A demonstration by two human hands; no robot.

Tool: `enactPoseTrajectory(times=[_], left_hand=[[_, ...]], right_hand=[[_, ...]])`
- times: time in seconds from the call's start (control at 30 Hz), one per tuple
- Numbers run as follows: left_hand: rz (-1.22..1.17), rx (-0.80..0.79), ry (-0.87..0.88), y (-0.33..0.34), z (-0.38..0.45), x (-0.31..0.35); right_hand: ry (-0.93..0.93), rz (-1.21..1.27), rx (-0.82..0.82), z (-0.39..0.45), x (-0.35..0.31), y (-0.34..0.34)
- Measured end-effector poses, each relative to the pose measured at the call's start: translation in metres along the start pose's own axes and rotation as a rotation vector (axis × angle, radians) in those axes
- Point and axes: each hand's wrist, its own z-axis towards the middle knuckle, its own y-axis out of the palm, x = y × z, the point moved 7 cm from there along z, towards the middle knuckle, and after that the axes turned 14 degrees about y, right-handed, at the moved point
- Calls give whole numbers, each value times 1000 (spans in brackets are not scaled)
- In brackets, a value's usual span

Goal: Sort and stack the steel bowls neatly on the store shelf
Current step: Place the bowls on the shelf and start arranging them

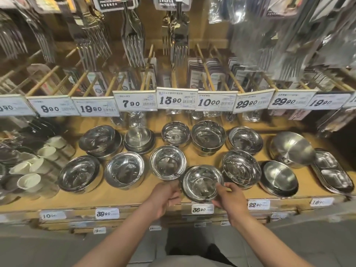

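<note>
Several shiny steel bowls stand in two rows on the wooden shelf [119,197]. My left hand [165,197] grips the near rim of a small bowl [168,162] in the front middle. My right hand [230,197] holds the right edge of another steel bowl [202,183], which sits at the shelf's front edge and overlaps the first one. To the right is a stack of bowls [240,169]. Left of my hands are two wider bowls [124,170] [79,173]. The back row has more bowls [208,137], some stacked [100,140].
White ceramic cups [28,182] crowd the shelf's left end. A tilted matte bowl [291,148] and divided steel trays [331,170] lie at the right. Price tags [176,101] and hanging packs of forks [133,35] overhang the back row.
</note>
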Motion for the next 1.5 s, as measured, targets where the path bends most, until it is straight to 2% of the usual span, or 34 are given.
enactPoseTrajectory(times=[0.1,0.27,0.47,0.67,0.93,1.17,1.5], left_hand=[[107,-42,44,10,3,3],[204,22,121,20,5,0],[314,116,163,16,8,-1],[361,155,168,18,10,-1],[446,187,163,20,14,-1],[322,178,165,23,17,-6],[345,198,213,25,11,-12]], right_hand=[[-32,-91,45,1,1,3],[-116,-414,186,6,-5,6],[-132,-573,240,16,-4,5],[-169,-730,228,18,-7,5],[-150,-775,171,17,-12,6],[-154,-739,120,22,-17,1],[-237,-723,53,24,-18,-8]])
